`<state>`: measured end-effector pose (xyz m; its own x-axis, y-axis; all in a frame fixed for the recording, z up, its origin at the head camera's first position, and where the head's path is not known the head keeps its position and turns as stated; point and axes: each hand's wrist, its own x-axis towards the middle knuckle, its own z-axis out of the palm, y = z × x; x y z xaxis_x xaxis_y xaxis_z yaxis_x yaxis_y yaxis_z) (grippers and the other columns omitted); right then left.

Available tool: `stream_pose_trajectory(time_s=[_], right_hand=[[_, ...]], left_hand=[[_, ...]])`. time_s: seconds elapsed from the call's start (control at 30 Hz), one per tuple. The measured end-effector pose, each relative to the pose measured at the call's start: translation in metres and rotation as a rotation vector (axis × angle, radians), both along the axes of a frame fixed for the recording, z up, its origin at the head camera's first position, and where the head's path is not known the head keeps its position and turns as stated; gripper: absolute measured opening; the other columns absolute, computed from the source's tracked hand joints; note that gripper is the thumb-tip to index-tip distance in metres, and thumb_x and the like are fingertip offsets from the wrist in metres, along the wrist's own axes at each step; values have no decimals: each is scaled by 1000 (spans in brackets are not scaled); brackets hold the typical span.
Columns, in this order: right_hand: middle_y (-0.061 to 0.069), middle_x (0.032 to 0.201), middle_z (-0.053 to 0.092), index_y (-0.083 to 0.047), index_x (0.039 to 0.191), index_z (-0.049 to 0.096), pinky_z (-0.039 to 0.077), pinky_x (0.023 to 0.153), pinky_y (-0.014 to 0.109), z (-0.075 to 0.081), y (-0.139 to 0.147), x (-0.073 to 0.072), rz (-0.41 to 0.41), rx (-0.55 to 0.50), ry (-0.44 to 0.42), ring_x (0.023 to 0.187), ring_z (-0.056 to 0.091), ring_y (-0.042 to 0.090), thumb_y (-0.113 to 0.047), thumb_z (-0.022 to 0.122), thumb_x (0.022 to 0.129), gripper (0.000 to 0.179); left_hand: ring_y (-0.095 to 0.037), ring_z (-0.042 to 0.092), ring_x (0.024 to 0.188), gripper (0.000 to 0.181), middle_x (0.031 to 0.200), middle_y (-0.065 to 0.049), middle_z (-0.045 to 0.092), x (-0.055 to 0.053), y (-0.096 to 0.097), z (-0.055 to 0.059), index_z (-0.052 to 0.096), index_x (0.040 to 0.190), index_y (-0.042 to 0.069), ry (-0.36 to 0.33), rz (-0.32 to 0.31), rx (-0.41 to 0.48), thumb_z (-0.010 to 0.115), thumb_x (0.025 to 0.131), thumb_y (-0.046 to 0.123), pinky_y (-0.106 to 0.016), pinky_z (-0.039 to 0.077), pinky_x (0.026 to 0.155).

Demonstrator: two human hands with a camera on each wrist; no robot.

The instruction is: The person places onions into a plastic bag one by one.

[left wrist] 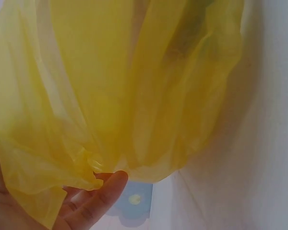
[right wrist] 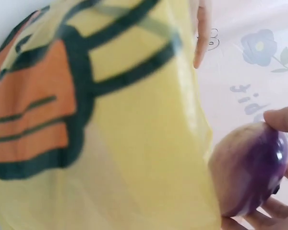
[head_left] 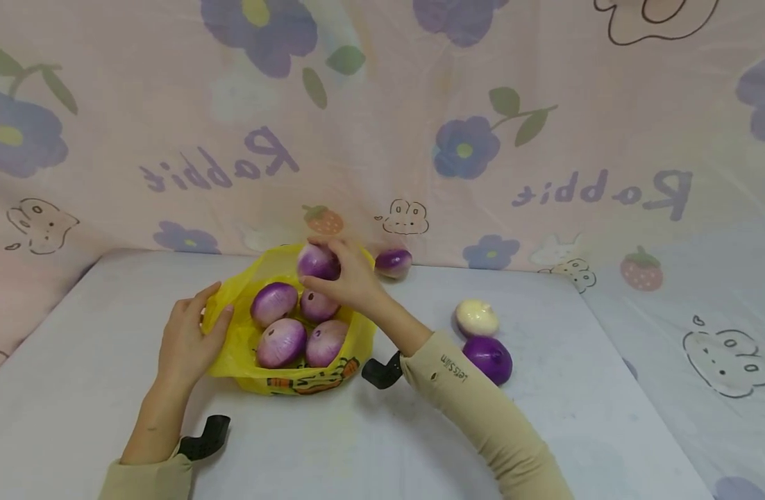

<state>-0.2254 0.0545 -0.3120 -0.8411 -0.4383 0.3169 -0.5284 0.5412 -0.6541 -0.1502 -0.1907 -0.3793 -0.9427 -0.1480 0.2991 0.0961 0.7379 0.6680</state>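
Note:
A yellow plastic bag point(head_left: 232, 347) stands with its mouth spread wide, several purple onions point(head_left: 281, 343) lying inside. My left hand point(head_left: 190, 337) pinches the bag's rim on the left side; in the left wrist view, the thumb and fingers of this hand point(left wrist: 93, 206) hold the gathered yellow film. Over the far part of the bag's mouth, my right hand point(head_left: 351, 278) grips a purple-and-white onion point(head_left: 316, 262) between thumb and fingers. The right wrist view shows that onion point(right wrist: 252, 167) beside the bag's wall point(right wrist: 149, 139), partly hidden behind it.
Behind the bag to the right, another purple onion point(head_left: 393, 264) lies near the table's back edge. A pale, shiny onion point(head_left: 477, 318) and a deep purple one point(head_left: 487, 360) sit beyond my right forearm. A patterned curtain point(head_left: 382, 125) hangs behind the white table point(head_left: 332, 451).

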Motion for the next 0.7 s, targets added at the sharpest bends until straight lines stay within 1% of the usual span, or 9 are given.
stream_pose_trajectory(time_s=[0.17,0.27,0.37,0.7], right_hand=[[7,139,48,-14,137,50,39,106,38,-4,-2,5,50,68,-87,125,45,21,-34,72,83,62],[6,140,47,-14,138,49,40,105,38,-7,-3,7,82,95,-119,124,45,21,-34,71,84,62],[7,139,47,-14,138,49,41,104,36,-9,-3,8,108,105,-137,123,46,21,-34,71,84,62],[7,139,50,-12,139,48,39,106,33,-17,-7,10,161,131,-149,125,48,21,-32,71,85,63]], left_hand=[[-46,46,98,50,120,-34,43,0,0,0,43,141,1,7,-3,-6,51,97,24,-59,41,81],[-47,46,98,50,120,-34,43,0,0,-1,43,141,0,8,-4,-7,51,97,24,-60,41,81],[-46,46,98,50,120,-34,44,-1,0,-1,43,140,0,14,-6,-7,52,97,23,-59,41,81],[-47,47,98,50,120,-34,44,-1,1,0,44,140,0,19,-3,-5,52,97,23,-58,41,80]])
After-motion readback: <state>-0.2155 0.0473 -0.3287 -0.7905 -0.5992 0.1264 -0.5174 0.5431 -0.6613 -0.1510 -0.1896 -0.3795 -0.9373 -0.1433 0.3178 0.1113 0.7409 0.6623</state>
